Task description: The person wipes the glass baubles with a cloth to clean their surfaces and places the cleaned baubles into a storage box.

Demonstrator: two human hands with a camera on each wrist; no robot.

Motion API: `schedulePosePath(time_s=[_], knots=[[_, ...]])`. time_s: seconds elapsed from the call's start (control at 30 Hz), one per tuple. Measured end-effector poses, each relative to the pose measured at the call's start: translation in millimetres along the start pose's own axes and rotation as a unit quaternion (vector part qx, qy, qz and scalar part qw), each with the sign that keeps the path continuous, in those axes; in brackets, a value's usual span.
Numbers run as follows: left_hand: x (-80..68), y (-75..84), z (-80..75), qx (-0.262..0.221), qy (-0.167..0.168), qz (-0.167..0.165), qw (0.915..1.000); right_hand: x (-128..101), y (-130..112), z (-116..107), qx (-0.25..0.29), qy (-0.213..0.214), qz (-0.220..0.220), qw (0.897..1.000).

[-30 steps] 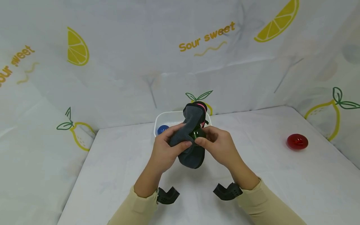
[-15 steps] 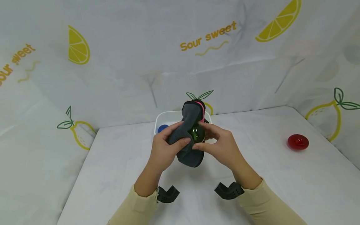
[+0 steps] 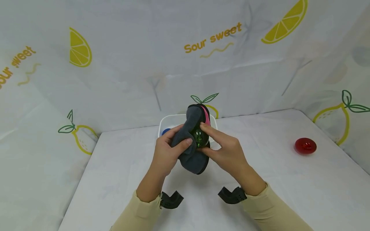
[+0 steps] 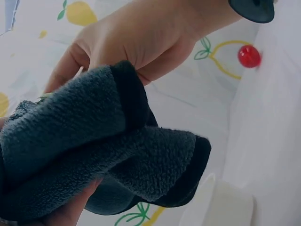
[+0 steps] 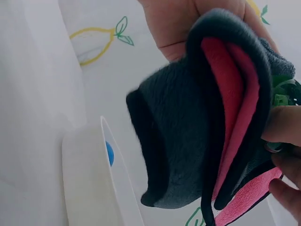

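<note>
Cloth (image 3: pixel 193 141) (long axis upright) clutched by left hand (image 3: pixel 167 153); right hand (image 3: pixel 226 152) pinches green ball (image 3: pixel 200 137).

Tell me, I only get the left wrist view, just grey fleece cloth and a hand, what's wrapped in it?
Observer: A shiny green ball; the head view shows it between the dark grey fleece cloth and the right hand.
Operator: Is the cloth grey all over?
Observer: No, the right wrist view shows a pink inner side.
Operator: That white edge at the bottom of my view, what is it?
Observer: A white plastic tub behind the hands, with a blue ball inside.
Operator: Which hand grips the cloth?
Observer: The left hand, thumb pressed on the fleece.
</note>
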State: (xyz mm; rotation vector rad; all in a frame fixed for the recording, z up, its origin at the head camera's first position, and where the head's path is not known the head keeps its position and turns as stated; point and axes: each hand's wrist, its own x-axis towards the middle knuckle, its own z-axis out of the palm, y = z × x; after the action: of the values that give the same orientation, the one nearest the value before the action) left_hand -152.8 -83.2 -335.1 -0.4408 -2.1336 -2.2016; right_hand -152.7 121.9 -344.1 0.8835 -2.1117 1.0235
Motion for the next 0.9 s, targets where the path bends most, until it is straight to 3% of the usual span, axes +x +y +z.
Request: schedulePosePath(time_s=[0.23, 0.33, 0.63, 0.8, 0.9], knots=[[0.5, 1.7, -1.1, -0.007, -0.004, -0.031, 0.9995, 3, 3, 2, -0.078, 0.031, -0.13, 0.988], [0.7, 0.8, -1.5, -0.009, -0.006, -0.033, 0.9994, 4, 2, 3, -0.091, 0.039, -0.139, 0.985], [-0.7, -2.9, 5.4, -0.039, -0.007, 0.005, 0.9992, 0, -3, 5, -0.015, 0.02, 0.007, 1.0], [-1.4, -1.4, 7.4, -0.034, 0.011, 0.026, 0.999, 1, -8, 4, 0.06, 0.027, 0.069, 0.995], [-1.8, -0.1, 6.5, -0.021, 0.024, 0.036, 0.9988, 2, -8, 3, 0.138, 0.019, 0.108, 0.984]])
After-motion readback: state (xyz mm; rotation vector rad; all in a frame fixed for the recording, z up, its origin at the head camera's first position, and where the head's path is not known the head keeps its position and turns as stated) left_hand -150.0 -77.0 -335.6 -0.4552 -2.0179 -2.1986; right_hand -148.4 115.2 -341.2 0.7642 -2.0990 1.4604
